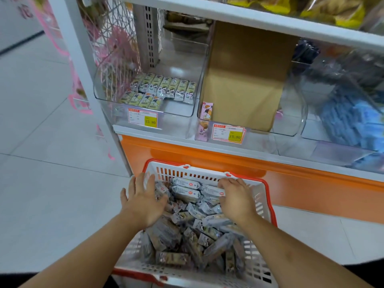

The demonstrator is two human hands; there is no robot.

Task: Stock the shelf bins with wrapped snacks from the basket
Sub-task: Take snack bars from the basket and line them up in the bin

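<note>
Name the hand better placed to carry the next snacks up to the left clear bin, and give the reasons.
Left, probably. The left hand is on the wrapped snacks at the basket's left side, almost directly below the left clear bin. The right hand would need to cross over.
</note>
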